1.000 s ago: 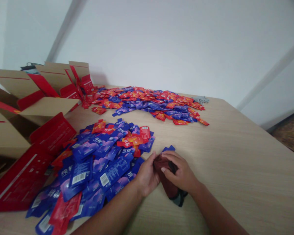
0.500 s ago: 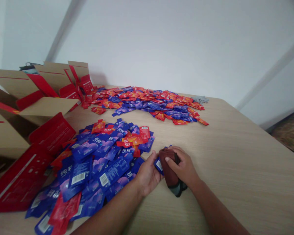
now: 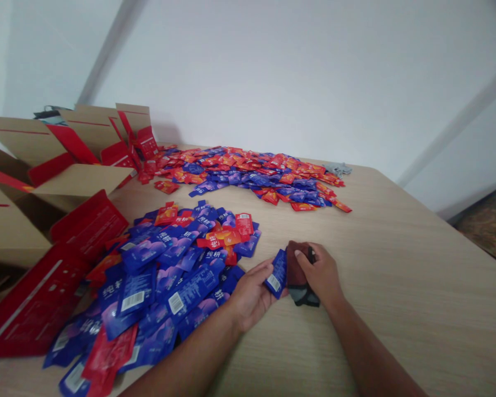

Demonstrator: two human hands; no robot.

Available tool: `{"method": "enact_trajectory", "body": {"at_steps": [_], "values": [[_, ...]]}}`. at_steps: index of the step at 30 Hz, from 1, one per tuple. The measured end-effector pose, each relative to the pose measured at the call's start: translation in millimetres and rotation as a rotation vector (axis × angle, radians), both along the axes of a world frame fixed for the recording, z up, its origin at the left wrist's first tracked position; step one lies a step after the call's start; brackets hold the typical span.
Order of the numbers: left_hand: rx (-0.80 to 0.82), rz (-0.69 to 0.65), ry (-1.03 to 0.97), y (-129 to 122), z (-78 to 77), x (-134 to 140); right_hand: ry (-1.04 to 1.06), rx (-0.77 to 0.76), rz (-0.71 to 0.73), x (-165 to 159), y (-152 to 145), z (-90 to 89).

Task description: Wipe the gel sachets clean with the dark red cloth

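My left hand [image 3: 254, 292] pinches a blue sachet [image 3: 278, 274] with a white barcode, its thumb on the near side. Right beside it, my right hand [image 3: 322, 272] is closed on a folded brown cloth item [image 3: 296, 264] with a grey and black end, perhaps a sock; its thumb presses on the front. The sachet lies against the left edge of the cloth. Left of my hands spreads a near pile of blue sachets [image 3: 194, 284], with red and orange ones [image 3: 225, 237] mixed in.
Open cardboard boxes with red outsides [image 3: 82, 237] line the left side of the table [image 3: 397, 286]. Along the back by the wall stretches a long heap of red and blue sachets [image 3: 248, 165]. A small grey bundle [image 3: 338, 169] lies at its right end.
The brown cloth has moved slightly right and up in my right hand and stands more upright. The blue sachet, mostly hidden before, now shows in my left hand.
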State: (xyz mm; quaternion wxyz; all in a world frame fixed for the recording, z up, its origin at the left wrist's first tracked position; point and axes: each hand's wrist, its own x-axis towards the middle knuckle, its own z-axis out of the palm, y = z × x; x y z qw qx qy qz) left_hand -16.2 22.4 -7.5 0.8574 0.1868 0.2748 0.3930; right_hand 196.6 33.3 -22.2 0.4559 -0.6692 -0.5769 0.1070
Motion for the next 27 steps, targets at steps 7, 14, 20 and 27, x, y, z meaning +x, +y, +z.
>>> {"method": "enact_trajectory", "body": {"at_steps": [7, 14, 20, 27], "values": [[-0.026, 0.035, -0.052, 0.8, 0.6, 4.4, 0.053, 0.061, 0.179, -13.4, -7.3, 9.5], [-0.084, 0.018, -0.143, 2.6, -1.4, 2.2, -0.037, 0.11, 0.547, -37.5, -28.3, 23.1], [-0.094, 0.064, -0.124, 2.5, 0.9, 0.0, -0.071, 0.102, 0.669, -45.7, -35.5, 23.2], [-0.071, 0.029, -0.1, 1.0, 5.7, 3.1, 0.005, 0.078, 0.416, -37.8, -22.8, 19.1]]}}
